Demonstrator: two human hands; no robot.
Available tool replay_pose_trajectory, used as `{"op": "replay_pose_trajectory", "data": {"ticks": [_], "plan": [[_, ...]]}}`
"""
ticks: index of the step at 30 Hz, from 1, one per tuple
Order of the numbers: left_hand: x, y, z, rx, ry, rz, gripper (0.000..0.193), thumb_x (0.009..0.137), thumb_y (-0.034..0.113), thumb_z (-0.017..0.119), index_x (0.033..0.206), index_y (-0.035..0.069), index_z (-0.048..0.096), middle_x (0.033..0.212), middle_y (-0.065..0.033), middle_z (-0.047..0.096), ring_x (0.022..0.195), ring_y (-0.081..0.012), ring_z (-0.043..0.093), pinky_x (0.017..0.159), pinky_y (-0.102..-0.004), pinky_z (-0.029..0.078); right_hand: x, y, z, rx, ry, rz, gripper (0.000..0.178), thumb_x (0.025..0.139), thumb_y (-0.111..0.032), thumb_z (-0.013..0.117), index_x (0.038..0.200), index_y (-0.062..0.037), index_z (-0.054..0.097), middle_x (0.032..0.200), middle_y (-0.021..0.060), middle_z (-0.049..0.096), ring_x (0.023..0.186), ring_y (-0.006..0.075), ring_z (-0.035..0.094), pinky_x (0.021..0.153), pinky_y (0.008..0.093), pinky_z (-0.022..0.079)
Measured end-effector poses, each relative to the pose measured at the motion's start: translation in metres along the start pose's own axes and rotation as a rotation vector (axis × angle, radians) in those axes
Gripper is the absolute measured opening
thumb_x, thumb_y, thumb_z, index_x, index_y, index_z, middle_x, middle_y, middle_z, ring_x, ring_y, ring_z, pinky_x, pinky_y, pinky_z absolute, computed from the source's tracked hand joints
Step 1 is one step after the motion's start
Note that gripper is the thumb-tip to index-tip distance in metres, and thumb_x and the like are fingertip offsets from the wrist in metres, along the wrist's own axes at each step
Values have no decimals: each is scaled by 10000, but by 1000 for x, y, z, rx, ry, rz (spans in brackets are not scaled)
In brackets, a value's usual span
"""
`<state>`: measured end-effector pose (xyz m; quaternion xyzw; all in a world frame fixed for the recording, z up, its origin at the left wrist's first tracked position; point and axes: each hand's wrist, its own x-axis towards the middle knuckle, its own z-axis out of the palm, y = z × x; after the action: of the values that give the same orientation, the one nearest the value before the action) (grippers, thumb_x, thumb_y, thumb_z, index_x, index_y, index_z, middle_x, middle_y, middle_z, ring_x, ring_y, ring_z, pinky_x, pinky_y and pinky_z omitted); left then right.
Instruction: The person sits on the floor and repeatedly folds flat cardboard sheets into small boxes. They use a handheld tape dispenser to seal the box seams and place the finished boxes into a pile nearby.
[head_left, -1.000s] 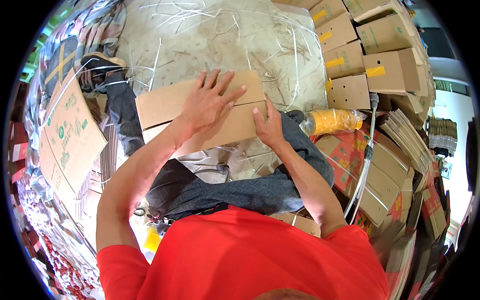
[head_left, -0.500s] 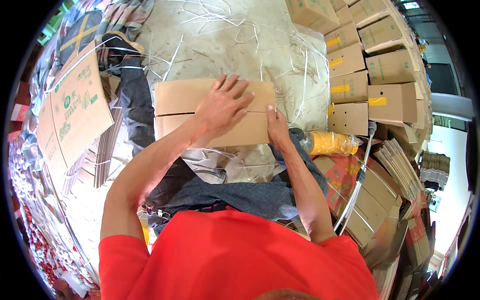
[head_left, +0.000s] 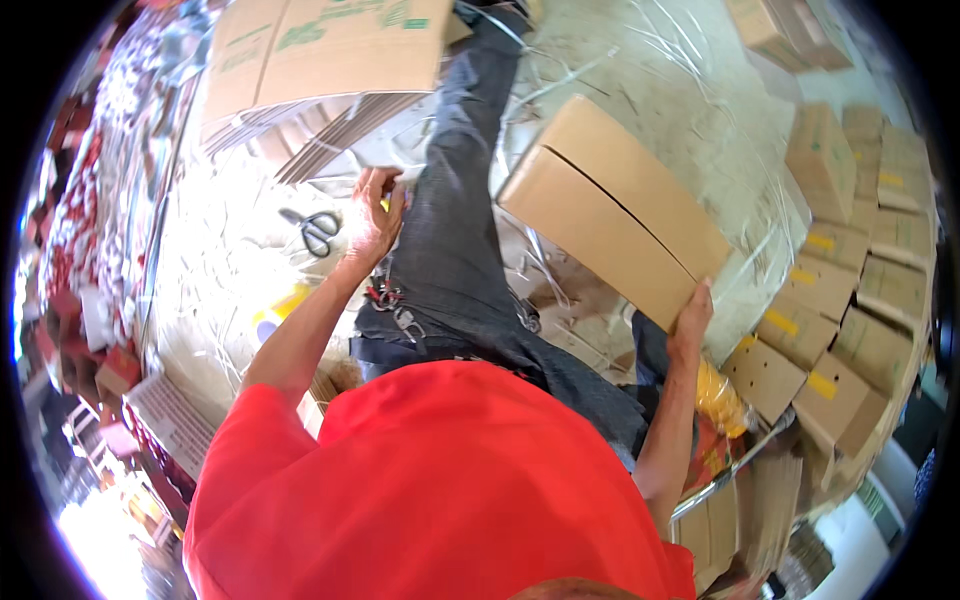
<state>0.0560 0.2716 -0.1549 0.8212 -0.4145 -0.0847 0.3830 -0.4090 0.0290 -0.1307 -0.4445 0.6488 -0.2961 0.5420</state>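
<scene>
A brown cardboard box [head_left: 620, 215] with a dark seam along its closed top flaps lies tilted in front of me, to the right of my outstretched leg. My right hand [head_left: 690, 325] grips its near right corner, the thumb on top. My left hand [head_left: 375, 215] is away from the box, beside my left thigh. Its fingers are curled round a small yellow thing, mostly hidden. Left of that hand, black-handled scissors [head_left: 320, 232] lie on the floor. A yellow round thing [head_left: 278, 310], maybe a tape roll, sits by my left forearm.
A bundle of flattened cartons [head_left: 330, 50] stands at the far left. Stacked boxes with yellow tape [head_left: 800, 310] line the right side. Loose white straps [head_left: 570, 75] litter the floor. A yellow-filled plastic bottle [head_left: 720, 398] and a metal pole [head_left: 735, 465] lie near my right arm.
My left hand has left the box top and moved to my left thigh, closing on something yellow. The view has swung left; the box now appears turned, still in my right hand.
</scene>
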Motion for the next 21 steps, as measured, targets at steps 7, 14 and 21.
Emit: {"op": "replay_pose_trajectory", "data": {"ticks": [7, 14, 21], "plan": [[-95, -141, 42, 447, -188, -224, 558, 823, 272, 804, 1282, 59, 569, 1204, -163, 666, 1230, -357, 590, 987, -518, 476, -8, -12, 3, 0, 61, 58, 636, 1117, -494, 433, 1455, 38, 523, 1342, 137, 644, 1176, 255, 647, 991, 377, 525], [-89, -173, 81, 325, -369, -607, 518, 869, 202, 716, 1322, 28, 533, 1303, -222, 627, 1270, -370, 568, 1036, -531, 443, -8, -14, 4, 62, 52, 65, 607, 1120, -472, 436, 1441, 34, 527, 1333, 140, 642, 1174, 264, 646, 991, 388, 528], [-35, -60, -5, 214, -89, -379, 505, 810, 353, 802, 1063, -21, 574, 907, -274, 688, 867, -466, 699, 783, -534, 541, 2, 4, -8, 76, 21, -1, 502, 1132, -384, 418, 1326, 39, 607, 1212, 123, 693, 1088, 209, 664, 932, 360, 545]]}}
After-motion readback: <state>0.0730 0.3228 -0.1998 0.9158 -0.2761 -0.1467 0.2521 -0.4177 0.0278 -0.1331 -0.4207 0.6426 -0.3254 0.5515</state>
